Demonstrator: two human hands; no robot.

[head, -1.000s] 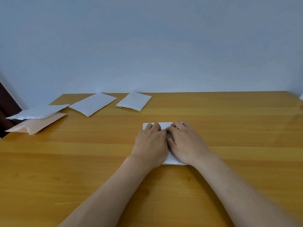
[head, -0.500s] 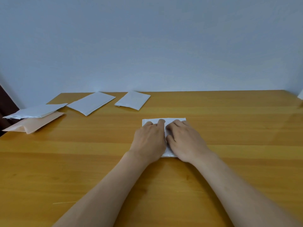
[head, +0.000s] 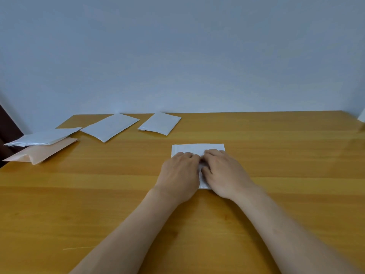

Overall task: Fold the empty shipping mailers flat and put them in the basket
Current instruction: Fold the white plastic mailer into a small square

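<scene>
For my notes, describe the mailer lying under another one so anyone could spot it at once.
Start at the wooden table and go to its far left edge. There a white mailer overlaps the peach mailer beneath it. It is the only mailer that is not white.

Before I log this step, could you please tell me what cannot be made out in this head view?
Head view only:
1. The basket: nowhere in frame.
2. The central white mailer: its near part is hidden under the left hand and right hand. Their fingertips are tucked out of sight, so pinching or pressing is unclear.
3. The white object at the right edge: cut off by the frame.
4. The peach mailer: partly covered by the upper white mailer.
</scene>
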